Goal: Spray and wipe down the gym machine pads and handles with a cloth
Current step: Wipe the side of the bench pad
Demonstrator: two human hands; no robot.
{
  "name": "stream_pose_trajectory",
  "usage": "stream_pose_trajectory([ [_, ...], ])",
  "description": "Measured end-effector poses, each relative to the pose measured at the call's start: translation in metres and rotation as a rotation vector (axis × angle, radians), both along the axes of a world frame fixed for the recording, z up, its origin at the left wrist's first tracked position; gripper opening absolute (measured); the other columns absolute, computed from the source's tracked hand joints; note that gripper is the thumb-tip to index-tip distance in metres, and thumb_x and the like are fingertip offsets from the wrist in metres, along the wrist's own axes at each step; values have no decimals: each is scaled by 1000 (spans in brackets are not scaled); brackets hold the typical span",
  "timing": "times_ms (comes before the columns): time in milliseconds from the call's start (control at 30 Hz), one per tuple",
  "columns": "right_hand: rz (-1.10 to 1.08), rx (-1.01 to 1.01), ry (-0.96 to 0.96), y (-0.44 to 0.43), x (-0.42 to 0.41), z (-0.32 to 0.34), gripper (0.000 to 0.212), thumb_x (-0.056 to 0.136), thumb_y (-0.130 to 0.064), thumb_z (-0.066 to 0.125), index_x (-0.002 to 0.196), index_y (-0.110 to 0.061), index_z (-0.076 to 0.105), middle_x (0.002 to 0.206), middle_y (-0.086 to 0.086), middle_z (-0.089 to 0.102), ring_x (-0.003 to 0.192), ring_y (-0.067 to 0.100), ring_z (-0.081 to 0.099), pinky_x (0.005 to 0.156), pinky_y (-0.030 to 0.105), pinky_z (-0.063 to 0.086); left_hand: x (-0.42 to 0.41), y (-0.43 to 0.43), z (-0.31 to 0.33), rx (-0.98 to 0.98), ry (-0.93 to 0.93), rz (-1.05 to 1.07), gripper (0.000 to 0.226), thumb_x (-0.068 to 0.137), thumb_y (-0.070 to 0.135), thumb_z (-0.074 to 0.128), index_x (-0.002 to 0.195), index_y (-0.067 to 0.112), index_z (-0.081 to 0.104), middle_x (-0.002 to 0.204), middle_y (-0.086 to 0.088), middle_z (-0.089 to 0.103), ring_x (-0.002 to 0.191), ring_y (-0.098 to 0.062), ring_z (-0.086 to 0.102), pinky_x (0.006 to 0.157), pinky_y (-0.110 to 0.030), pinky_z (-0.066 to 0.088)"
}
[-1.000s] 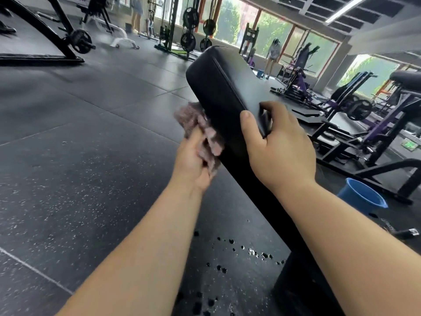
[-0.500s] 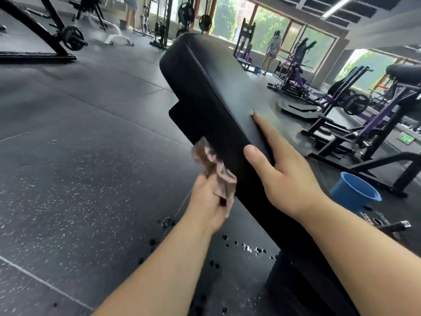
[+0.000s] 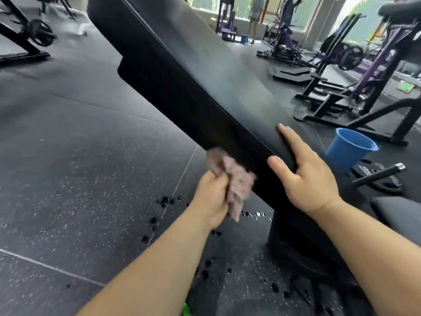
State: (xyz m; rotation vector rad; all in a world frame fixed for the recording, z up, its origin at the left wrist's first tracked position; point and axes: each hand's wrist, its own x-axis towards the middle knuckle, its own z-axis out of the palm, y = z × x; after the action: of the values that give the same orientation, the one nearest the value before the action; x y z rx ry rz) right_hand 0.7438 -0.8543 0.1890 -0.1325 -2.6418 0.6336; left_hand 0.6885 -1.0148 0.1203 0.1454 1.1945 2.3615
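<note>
A long black bench pad (image 3: 200, 71) slants from the upper left down to the lower right. My left hand (image 3: 213, 199) grips a bunched pinkish cloth (image 3: 237, 181) and holds it against the pad's left side face, near its lower end. My right hand (image 3: 307, 176) rests on the pad's top edge, fingers straight along the surface and thumb on the side face. No spray bottle shows, apart from a green sliver (image 3: 185, 310) at the bottom edge.
A blue bucket (image 3: 349, 148) stands on the rubber floor to the right, with a black bar and small gear (image 3: 378, 175) beside it. Wet drops (image 3: 164, 200) dot the floor under the pad. Purple machines (image 3: 369, 71) fill the right; a person (image 3: 256, 14) stands far back.
My left hand has slid the cloth down the pad's side face toward me. My right hand has moved down the top edge too, its fingers straightening. The view has closed in on the pad.
</note>
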Motion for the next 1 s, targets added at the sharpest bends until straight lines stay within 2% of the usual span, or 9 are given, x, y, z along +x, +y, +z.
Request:
stream_pose_trajectory([
  [67, 16, -23, -3, 2, 0, -2, 84, 72, -80, 31, 150, -50, 24, 158, -21, 27, 146, 5, 26, 115, 36, 30, 9, -4, -26, -245, 54, 24, 20, 97, 6, 54, 98, 13, 73, 91, -11, 75, 84, -23, 73, 72, -34, 60],
  [200, 24, -48, 15, 5, -1, -5, 84, 72, -82, 32, 149, -50, 24, 158, -22, 26, 146, 4, 25, 116, 37, 30, -11, -36, -31, -449, -127, 409, 25, 95, -1, 49, 91, 13, 69, 84, -13, 75, 64, -20, 68, 60, -29, 54],
  [333, 22, -55, 10, 4, 0, -5, 86, 70, -83, 31, 149, -50, 25, 158, -22, 25, 145, 5, 26, 114, 33, 30, -5, -21, 25, -18, -128, 310, 28, 85, -6, 32, 75, 8, 54, 53, -8, 60, 41, -24, 49, 48, -26, 38],
  [400, 24, -56, 17, 4, -1, -5, 87, 69, -83, 31, 149, -50, 26, 158, -22, 25, 145, 5, 27, 115, 33, 30, 4, -16, 40, 296, -131, 179, 25, 74, -2, 33, 74, 4, 57, 71, -14, 63, 55, -31, 54, 54, -35, 39],
  [467, 23, -55, 19, 4, -1, -6, 86, 70, -83, 31, 149, -50, 25, 158, -23, 25, 145, 5, 27, 116, 35, 30, 7, -23, 27, 469, -91, 128, 44, 82, -7, 27, 101, 4, 65, 104, -15, 71, 89, -32, 69, 74, -43, 52],
  [567, 16, -56, 34, 6, -2, -6, 85, 69, -84, 31, 148, -52, 25, 157, -24, 27, 144, 6, 30, 115, 36, 32, 3, -26, 1, 346, 61, 113, 46, 96, -11, 30, 128, 11, 54, 123, -4, 69, 114, -16, 65, 101, -31, 51],
  [700, 20, -56, 47, 6, -4, -10, 85, 70, -85, 31, 148, -51, 26, 157, -23, 29, 143, 7, 31, 114, 36, 32, -17, -20, -3, 125, 211, 165, 26, 93, -8, 50, 112, 9, 54, 73, 5, 71, 73, -5, 67, 79, -22, 56],
  [833, 0, -50, 81, 6, -4, -11, 85, 70, -85, 30, 147, -50, 28, 155, -22, 33, 142, 8, 34, 114, 36, 33, -21, -9, -7, 207, 178, 158, 22, 83, -2, 61, 104, -3, 55, 85, -21, 60, 85, -29, 59, 81, -35, 51],
  [1000, -7, -60, 112, 4, -5, -13, 82, 71, -82, 32, 146, -50, 32, 153, -21, 38, 139, 6, 37, 106, 27, 32, 23, 55, -37, -48, 215, -3, 31, 86, -6, 46, 66, 10, 64, 65, -9, 64, 71, -30, 60, 73, -37, 48],
])
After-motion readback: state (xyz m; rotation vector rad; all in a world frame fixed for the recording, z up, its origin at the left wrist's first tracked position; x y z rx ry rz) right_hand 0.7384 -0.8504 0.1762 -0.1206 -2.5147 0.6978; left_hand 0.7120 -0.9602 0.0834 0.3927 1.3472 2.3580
